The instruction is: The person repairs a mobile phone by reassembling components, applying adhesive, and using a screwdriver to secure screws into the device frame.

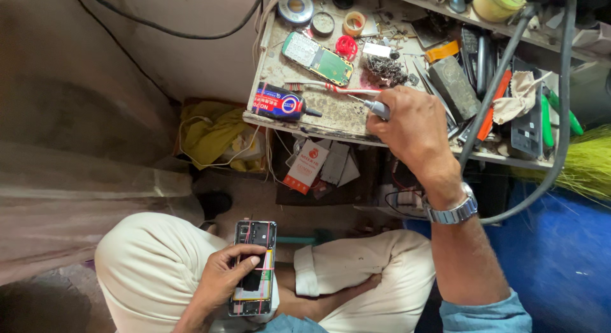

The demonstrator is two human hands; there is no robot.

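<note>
The opened phone, back cover off with its insides showing, sits down on the person's lap, and the left hand is wrapped around it, thumb lying across the middle. Up from the phone, the right hand is closed around a small screwdriver on the cluttered workbench. Left of that screwdriver lies a dark glue tube, and above it a green circuit board.

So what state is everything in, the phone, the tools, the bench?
Phone: back cover off, insides showing, held in left hand.
Screwdriver: gripped by right hand, tip over the bench.
Glue tube: lying flat, cap on.
Circuit board: bare, lying loose.
Workbench: dusty, cluttered.
</note>
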